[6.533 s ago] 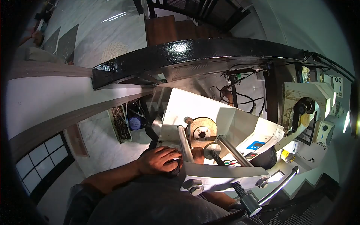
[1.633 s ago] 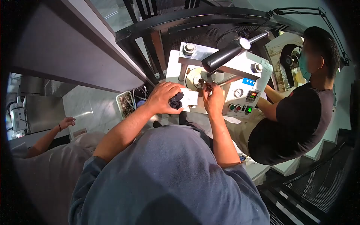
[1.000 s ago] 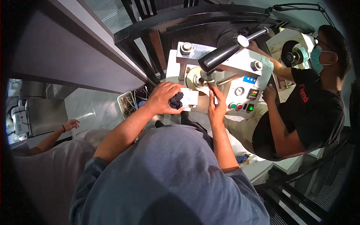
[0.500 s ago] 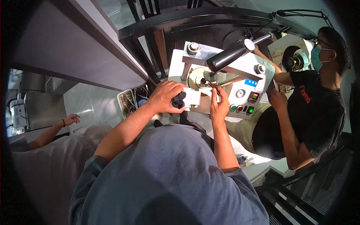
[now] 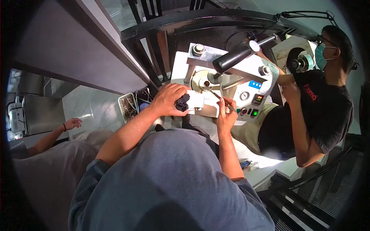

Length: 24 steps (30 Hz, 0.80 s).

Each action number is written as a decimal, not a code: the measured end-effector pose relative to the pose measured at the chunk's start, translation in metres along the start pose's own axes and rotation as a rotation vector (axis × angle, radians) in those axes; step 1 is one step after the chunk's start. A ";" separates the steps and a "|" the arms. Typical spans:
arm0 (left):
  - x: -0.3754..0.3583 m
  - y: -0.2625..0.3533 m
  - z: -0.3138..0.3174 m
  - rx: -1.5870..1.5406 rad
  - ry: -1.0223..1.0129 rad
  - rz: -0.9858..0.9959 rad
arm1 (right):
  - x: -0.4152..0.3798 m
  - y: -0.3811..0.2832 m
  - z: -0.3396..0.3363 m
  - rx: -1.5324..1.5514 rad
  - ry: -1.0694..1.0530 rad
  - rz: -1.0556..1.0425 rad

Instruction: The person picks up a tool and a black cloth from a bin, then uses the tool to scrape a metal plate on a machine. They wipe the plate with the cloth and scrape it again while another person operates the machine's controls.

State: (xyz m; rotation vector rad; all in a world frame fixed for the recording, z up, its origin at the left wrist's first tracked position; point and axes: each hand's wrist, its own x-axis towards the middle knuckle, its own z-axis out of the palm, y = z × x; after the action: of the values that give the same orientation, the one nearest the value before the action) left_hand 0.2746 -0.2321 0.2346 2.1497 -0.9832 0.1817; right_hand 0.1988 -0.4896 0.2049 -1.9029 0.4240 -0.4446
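Note:
My left hand (image 5: pixel 169 101) is closed round a crumpled black cloth (image 5: pixel 182 102) and rests against a white block (image 5: pixel 195 100) at the front of a white press machine (image 5: pixel 213 103). My right hand (image 5: pixel 226 114) pinches a thin dark tool (image 5: pixel 221 97), whose tip points towards a small metal cup (image 5: pixel 207 83) on the round plate (image 5: pixel 197 80) of the press. A thick black handle (image 5: pixel 235 57) slants above the plate. Right of my right hand sit a gauge (image 5: pixel 244 96), a lit display and round buttons.
A co-worker in a black shirt (image 5: pixel 308 111) and mask stands at the right, one arm reaching behind the press. Another person's hand (image 5: pixel 72 123) shows at the far left. A basket of small items (image 5: pixel 128 109) stands left of the press. Black railing (image 5: pixel 216 15) curves behind.
My right hand has moved slightly down, and the tool now lies at a flatter slant, away from the cup's opening. The co-worker's near hand has risen. My left hand keeps its hold.

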 end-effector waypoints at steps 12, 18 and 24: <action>-0.001 -0.003 0.002 -0.003 -0.010 -0.011 | 0.005 -0.003 0.000 0.018 -0.021 -0.049; -0.001 -0.004 0.003 -0.007 -0.013 -0.008 | 0.006 -0.003 0.002 0.046 -0.015 -0.041; 0.000 -0.001 0.001 -0.004 -0.012 -0.019 | 0.005 0.002 0.004 0.045 -0.030 -0.055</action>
State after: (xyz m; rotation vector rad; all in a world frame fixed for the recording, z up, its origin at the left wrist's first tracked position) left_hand 0.2750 -0.2322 0.2330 2.1586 -0.9686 0.1576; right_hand 0.2046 -0.4896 0.2025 -1.8785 0.3397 -0.4577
